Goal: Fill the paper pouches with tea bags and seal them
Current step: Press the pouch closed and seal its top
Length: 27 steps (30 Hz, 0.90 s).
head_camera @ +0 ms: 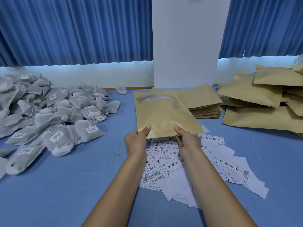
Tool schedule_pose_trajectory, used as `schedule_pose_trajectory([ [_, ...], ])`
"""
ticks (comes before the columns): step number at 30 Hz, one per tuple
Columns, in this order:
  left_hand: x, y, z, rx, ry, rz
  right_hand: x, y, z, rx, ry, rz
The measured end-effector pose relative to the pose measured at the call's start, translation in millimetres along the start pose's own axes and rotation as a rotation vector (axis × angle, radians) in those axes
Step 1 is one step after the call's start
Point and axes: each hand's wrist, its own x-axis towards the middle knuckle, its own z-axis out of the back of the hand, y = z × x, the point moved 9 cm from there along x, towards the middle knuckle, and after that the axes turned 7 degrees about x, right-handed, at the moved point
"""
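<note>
A brown paper pouch [164, 115] with a clear window near its far end is held flat above the blue table [73, 185]. My left hand [136, 139] pinches its near edge on the left, thumb on top. My right hand [186, 136] pinches the same edge on the right. A big heap of white mesh tea bags [49, 115] with barcode labels lies to the left. Behind the held pouch sits a flat stack of empty pouches [203, 104].
Bulging brown pouches [262, 102] are piled at the right. Printed paper labels and white backing scraps [188, 166] are strewn under and around my wrists. One stray tea bag [121, 90] lies by the far wall. Blue curtains and a white pillar stand behind the table.
</note>
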Motion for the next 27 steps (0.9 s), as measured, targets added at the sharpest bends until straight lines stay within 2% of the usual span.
schedule_pose_trajectory([
  [12,7.2,1.7,-0.2,0.002,0.013,0.0,2.2,4.2,4.1,0.051,-0.025,-0.011],
  [15,5.9,2.3,-0.2,0.007,0.005,-0.002,5.1,3.5,10.8,0.065,-0.081,-0.02],
  [18,6.2,4.1,-0.3,0.026,-0.007,-0.002,12.6,12.5,22.9,-0.063,-0.15,0.045],
  [20,7.3,3.4,2.6,0.042,-0.025,-0.009,14.3,16.6,19.7,-0.123,-0.131,0.088],
  [22,7.8,-4.5,0.6,0.078,0.006,-0.078,11.6,18.2,12.0,-0.083,-0.085,0.09],
  [23,8.3,-9.7,-2.8,0.12,0.047,-0.129,9.8,22.2,9.6,-0.115,-0.071,0.103],
  [27,7.7,-29.7,-25.5,0.266,0.21,-0.293,10.0,63.6,9.5,-0.651,0.009,0.201],
])
